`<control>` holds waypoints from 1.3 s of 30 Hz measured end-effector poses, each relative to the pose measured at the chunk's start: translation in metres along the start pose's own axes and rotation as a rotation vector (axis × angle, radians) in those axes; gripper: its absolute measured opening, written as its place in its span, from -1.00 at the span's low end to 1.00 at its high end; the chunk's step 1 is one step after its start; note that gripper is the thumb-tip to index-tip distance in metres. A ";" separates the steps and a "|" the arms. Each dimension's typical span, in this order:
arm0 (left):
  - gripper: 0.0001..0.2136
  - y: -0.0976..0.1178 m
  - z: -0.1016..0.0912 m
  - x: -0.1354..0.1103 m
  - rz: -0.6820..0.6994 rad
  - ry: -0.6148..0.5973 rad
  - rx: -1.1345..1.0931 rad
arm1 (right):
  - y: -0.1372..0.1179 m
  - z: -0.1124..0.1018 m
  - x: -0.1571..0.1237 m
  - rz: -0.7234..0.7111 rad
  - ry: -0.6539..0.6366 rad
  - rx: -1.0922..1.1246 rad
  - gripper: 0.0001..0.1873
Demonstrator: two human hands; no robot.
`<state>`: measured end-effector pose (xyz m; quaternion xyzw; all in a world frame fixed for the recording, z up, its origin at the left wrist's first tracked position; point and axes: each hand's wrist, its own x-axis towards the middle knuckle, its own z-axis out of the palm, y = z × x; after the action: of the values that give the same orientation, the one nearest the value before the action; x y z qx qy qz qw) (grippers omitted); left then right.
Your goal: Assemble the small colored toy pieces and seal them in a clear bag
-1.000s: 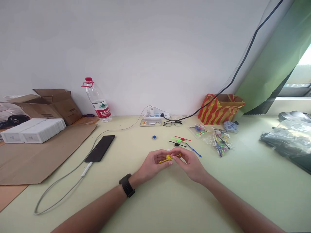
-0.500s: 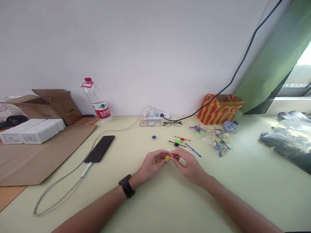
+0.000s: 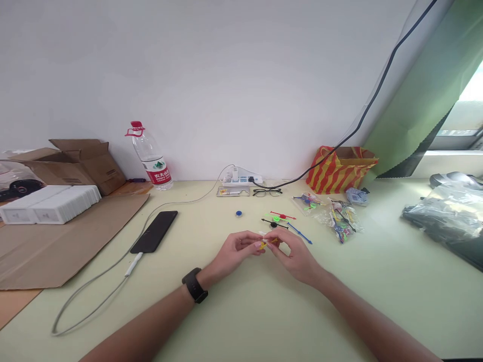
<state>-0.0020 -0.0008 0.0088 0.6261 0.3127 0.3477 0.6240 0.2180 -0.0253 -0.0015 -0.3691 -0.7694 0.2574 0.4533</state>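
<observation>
Over the table, a small yellow arrow spinner (image 3: 263,246) is pinched between my two hands, partly hidden by fingers. My left hand (image 3: 236,254), with a black watch (image 3: 195,285) on its wrist, is closed on its left side. My right hand (image 3: 296,257) grips it from the right with thumb and fingertips. Just beyond the fingers lie a black arrow spinner (image 3: 273,225), a green spinner (image 3: 276,218), a red arrow spinner (image 3: 283,216) and a loose blue arrow (image 3: 300,233). A blue round piece (image 3: 238,213) sits farther left.
Clear bags of spinners (image 3: 341,221) lie right of the loose pieces, before a striped bag (image 3: 339,171). Eyeglasses (image 3: 267,192) and a power strip (image 3: 241,178) are at the wall. At left are a phone (image 3: 154,232), its cable, a bottle (image 3: 153,158) and cardboard (image 3: 75,246).
The yellow spinner has turned and tilted between my fingers, with less of its round centre showing. My left fingers have shifted on it; the pieces on the table stay put.
</observation>
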 end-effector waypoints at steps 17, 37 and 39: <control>-0.72 -0.004 -0.009 0.006 -0.049 0.069 -0.094 | -0.005 -0.006 -0.004 -0.057 0.074 -0.123 -0.73; -0.72 0.000 -0.005 0.004 -0.028 0.037 -0.102 | -0.006 0.006 -0.003 0.143 0.032 0.169 -0.69; -0.73 0.000 -0.004 0.004 -0.027 0.016 -0.095 | -0.004 0.008 -0.004 0.133 0.009 0.167 -0.70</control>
<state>-0.0035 0.0048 0.0084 0.5886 0.3089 0.3587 0.6553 0.2110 -0.0318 -0.0041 -0.3816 -0.7169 0.3487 0.4678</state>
